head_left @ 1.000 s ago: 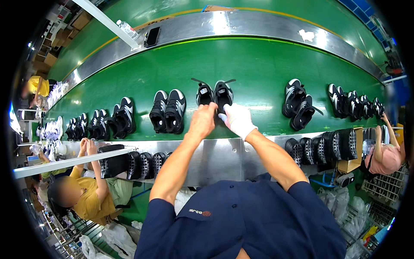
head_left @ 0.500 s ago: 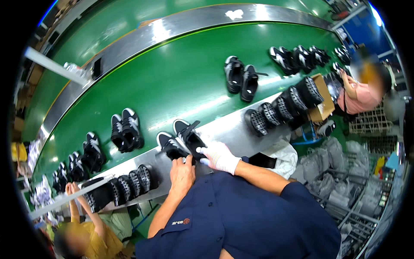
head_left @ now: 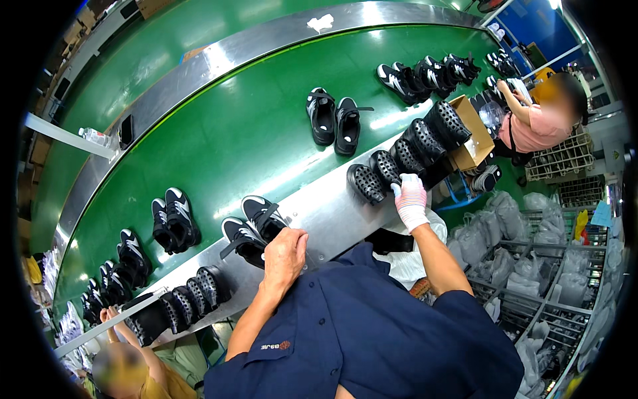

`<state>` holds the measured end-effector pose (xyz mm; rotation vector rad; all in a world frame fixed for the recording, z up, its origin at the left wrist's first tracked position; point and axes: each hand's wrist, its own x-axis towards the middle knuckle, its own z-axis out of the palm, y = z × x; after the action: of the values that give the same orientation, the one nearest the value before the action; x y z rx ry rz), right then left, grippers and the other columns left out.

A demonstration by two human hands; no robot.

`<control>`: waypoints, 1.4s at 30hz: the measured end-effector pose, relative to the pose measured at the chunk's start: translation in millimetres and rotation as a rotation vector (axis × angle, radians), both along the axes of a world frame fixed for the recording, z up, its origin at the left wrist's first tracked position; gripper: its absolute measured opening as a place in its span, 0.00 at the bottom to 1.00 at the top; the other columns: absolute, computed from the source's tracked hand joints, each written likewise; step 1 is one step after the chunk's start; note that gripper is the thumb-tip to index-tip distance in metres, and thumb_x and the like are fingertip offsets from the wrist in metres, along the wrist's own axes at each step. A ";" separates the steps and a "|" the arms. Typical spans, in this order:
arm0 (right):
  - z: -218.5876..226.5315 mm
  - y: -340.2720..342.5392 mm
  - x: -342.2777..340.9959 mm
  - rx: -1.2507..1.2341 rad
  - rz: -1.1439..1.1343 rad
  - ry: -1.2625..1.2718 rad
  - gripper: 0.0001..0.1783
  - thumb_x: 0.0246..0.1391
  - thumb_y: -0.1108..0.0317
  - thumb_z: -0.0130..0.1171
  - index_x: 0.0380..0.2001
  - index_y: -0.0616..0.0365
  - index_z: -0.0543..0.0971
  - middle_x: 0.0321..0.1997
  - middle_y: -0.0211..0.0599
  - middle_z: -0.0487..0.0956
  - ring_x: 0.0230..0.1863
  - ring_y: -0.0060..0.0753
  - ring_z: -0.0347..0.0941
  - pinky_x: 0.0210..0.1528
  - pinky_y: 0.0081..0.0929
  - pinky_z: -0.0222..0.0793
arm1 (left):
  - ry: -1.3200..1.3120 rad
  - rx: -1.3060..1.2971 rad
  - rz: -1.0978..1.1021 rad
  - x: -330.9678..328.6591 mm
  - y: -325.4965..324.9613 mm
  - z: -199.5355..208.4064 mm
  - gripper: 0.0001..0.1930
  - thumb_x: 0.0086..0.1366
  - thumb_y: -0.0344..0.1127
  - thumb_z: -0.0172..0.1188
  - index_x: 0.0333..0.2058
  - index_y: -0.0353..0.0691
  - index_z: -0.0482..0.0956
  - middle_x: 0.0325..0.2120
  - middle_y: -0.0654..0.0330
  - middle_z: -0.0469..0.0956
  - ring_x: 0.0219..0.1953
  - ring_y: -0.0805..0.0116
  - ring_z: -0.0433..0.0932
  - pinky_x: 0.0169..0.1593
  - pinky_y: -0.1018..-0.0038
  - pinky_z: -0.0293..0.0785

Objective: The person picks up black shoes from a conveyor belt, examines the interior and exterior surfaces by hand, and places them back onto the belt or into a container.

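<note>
A pair of black sneakers with white and grey trim stands before me at the belt's near edge: a left shoe (head_left: 243,239) and a right shoe (head_left: 264,217), straps loose. My bare left hand (head_left: 286,255) is closed at the left shoe's heel, which it partly covers; what its fingers hold is hidden. In a white glove with pinkish stripes, my right hand (head_left: 411,201) is stretched out to the right. Its fingers and thumb are apart, just beside a row of black rounded pieces dotted all over (head_left: 385,167) on the metal ledge (head_left: 325,223).
More sneaker pairs stand on the green belt (head_left: 266,143). Another dotted black row (head_left: 196,292) lies left along the ledge. A cardboard box (head_left: 473,136) sits at the right row's end. Co-workers sit at both sides. Bagged goods fill a wire rack (head_left: 531,266) at right.
My right hand has left the right shoe and moved right to the black dotted pieces. My left hand stays by the left shoe's heel. The whole view has shifted slightly.
</note>
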<state>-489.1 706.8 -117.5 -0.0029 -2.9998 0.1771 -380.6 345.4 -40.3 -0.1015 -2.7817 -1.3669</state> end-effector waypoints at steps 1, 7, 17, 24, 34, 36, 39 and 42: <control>8.4 -0.3 -0.1 -0.009 0.034 0.029 0.21 0.52 0.62 0.71 0.46 0.59 0.79 0.45 0.47 0.79 0.48 0.55 0.76 0.50 0.46 0.75 | -0.015 0.007 -0.016 -0.6 1.5 1.4 0.05 0.65 0.30 0.65 0.37 0.35 0.83 0.33 0.49 0.82 0.35 0.48 0.83 0.41 0.60 0.79; 99.2 -21.4 11.5 -0.472 0.066 0.045 0.18 0.51 0.67 0.73 0.44 0.61 0.81 0.39 0.43 0.81 0.38 0.42 0.79 0.44 0.36 0.76 | -0.220 0.395 -0.031 -35.9 35.5 -1.0 0.28 0.63 0.39 0.71 0.60 0.37 0.75 0.52 0.46 0.80 0.52 0.55 0.82 0.51 0.62 0.79; 138.3 -131.9 74.5 -0.669 0.336 -0.621 0.22 0.58 0.53 0.69 0.40 0.63 0.79 0.30 0.56 0.81 0.34 0.60 0.81 0.39 0.44 0.75 | -0.422 1.081 0.138 -29.2 36.6 -21.7 0.28 0.67 0.34 0.69 0.62 0.39 0.67 0.46 0.56 0.77 0.45 0.67 0.83 0.51 0.71 0.80; 102.7 -184.5 77.1 -0.495 0.444 -0.817 0.22 0.59 0.51 0.65 0.36 0.63 0.80 0.33 0.60 0.82 0.40 0.63 0.81 0.43 0.50 0.75 | 0.071 -0.234 0.416 7.3 -43.1 -1.2 0.34 0.59 0.35 0.73 0.62 0.36 0.70 0.48 0.45 0.76 0.50 0.47 0.77 0.56 0.59 0.74; 65.1 -254.0 62.9 -0.023 0.600 -0.585 0.17 0.61 0.55 0.60 0.36 0.60 0.84 0.34 0.54 0.84 0.40 0.57 0.83 0.45 0.48 0.78 | -0.051 -0.373 -0.049 -26.2 -69.8 -61.1 0.08 0.59 0.24 0.55 0.35 0.29 0.81 0.34 0.41 0.80 0.41 0.40 0.79 0.48 0.52 0.77; 68.5 -256.5 62.9 0.017 0.572 -0.655 0.15 0.61 0.57 0.60 0.36 0.58 0.84 0.34 0.53 0.85 0.40 0.56 0.83 0.44 0.49 0.78 | -0.028 -0.362 -0.114 -31.6 -73.5 -64.2 0.08 0.58 0.24 0.55 0.34 0.29 0.81 0.33 0.41 0.80 0.41 0.39 0.80 0.47 0.52 0.77; 67.2 -251.2 58.8 0.026 0.551 -0.673 0.13 0.60 0.60 0.59 0.36 0.58 0.84 0.34 0.50 0.85 0.40 0.55 0.84 0.43 0.49 0.79 | -0.025 -0.329 -0.181 -38.8 -68.8 -67.5 0.07 0.57 0.24 0.56 0.33 0.29 0.81 0.33 0.41 0.80 0.41 0.39 0.80 0.47 0.52 0.77; 29.6 -260.6 53.9 -0.036 0.469 -0.661 0.11 0.59 0.62 0.59 0.36 0.59 0.84 0.36 0.49 0.86 0.40 0.55 0.84 0.44 0.49 0.79 | 0.021 -0.249 -0.257 -54.6 -47.6 -64.7 0.08 0.56 0.22 0.57 0.34 0.28 0.81 0.34 0.41 0.80 0.40 0.39 0.80 0.45 0.51 0.78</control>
<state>-435.3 446.2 -87.9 0.7911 -3.5889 0.3331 -435.1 297.8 -105.0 -0.4935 -2.9894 -1.0420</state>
